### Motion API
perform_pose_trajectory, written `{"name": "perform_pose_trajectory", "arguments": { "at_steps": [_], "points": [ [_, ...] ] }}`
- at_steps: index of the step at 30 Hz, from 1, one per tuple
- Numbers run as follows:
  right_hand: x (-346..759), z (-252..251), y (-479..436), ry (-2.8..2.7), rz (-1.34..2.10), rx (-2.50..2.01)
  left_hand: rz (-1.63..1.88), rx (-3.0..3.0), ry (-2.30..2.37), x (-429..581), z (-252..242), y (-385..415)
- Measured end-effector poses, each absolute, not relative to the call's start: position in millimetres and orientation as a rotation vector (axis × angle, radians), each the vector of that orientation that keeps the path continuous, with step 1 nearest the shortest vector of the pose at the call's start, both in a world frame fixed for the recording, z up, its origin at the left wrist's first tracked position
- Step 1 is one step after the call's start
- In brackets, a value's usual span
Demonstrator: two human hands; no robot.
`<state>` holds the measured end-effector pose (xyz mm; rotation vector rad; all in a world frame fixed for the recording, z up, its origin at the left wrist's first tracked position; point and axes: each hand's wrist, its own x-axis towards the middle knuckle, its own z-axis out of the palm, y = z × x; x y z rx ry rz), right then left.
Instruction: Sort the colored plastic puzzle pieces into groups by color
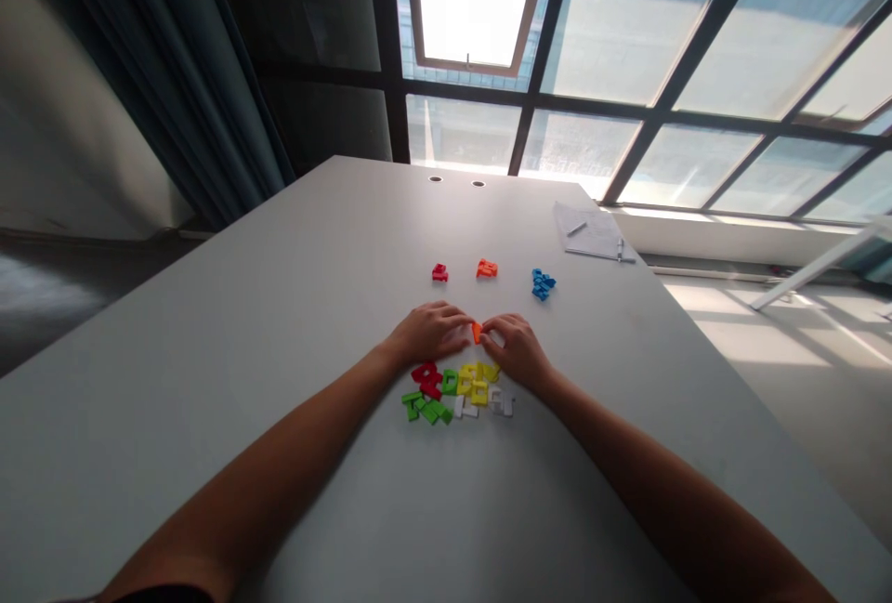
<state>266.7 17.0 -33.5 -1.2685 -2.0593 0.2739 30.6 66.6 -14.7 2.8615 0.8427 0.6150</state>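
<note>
Between my hands an orange plastic piece [477, 332] stands just above the tabletop, pinched at its sides by fingertips. My left hand [433, 330] reaches it from the left, fingers closed toward it. From the other side, the thumb and fingers of my right hand [517, 347] grip its edge. Just nearer to me lies a pile of small plastic pieces: red ones [427, 378], green ones [433, 410], yellow ones [478, 382] and white ones [500, 400]. Their exact shapes are too small to make out.
Farther back on the white table [279, 324] sit small groups of pink-red pieces [439, 273], orange pieces [487, 268] and blue pieces [542, 283]. Paper sheets [589, 229] with pens lie by the right edge. Two round holes are near the far edge, before large windows.
</note>
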Motion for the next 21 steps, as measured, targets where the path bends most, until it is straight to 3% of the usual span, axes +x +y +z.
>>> {"name": "perform_pose_trajectory", "arguments": {
  "at_steps": [21],
  "points": [
    [267.4,-31.9,15.4,-2.199,0.314,-1.149,0.671,2.796,0.811,32.0,-16.3,68.6]
  ]
}}
